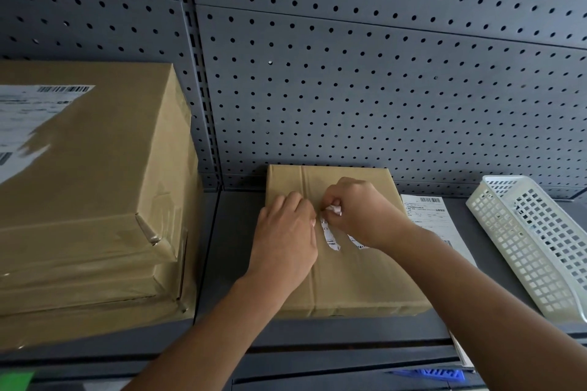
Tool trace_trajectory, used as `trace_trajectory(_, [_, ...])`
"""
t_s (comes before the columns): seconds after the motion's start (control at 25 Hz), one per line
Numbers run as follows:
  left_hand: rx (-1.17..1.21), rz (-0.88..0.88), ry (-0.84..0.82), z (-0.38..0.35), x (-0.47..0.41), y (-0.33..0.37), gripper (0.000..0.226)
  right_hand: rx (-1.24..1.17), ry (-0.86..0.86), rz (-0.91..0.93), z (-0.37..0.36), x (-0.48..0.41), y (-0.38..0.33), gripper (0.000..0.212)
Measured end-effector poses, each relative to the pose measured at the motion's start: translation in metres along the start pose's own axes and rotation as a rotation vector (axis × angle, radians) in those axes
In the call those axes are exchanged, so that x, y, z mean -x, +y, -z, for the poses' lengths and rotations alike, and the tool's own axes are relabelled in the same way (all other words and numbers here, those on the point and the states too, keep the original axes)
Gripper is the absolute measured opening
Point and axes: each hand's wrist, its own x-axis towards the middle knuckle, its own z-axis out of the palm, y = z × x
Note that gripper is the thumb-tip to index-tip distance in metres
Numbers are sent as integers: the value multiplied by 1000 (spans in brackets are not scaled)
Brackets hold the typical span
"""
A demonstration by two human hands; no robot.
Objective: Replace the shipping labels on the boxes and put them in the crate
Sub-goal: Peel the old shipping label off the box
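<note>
Labels in view, no print legible

The label (28, 117) on the big box (104, 168) carries a barcode (63, 89) along its top edge and lines of print too blurred to read. The torn label (328, 236) on the small box (359, 276) shows tiny dark characters, unreadable. The label sheet (427, 216) right of it has a smaller barcode (430, 199) and fine print, also illegible.

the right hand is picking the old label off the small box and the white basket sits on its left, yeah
No: the head view shows the white basket on the small box's right. The right hand does pinch the old label on that box.
</note>
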Motion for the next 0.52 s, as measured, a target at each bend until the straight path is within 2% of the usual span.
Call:
trace_trajectory(0.28, [-5,-8,-12,0,0,0,9,346,-129,132,8,-7,-19,9])
trace_trajectory(0.52, [14,-3,-26,2,0,1,12,260,-230,180,12,-18,-7,11])
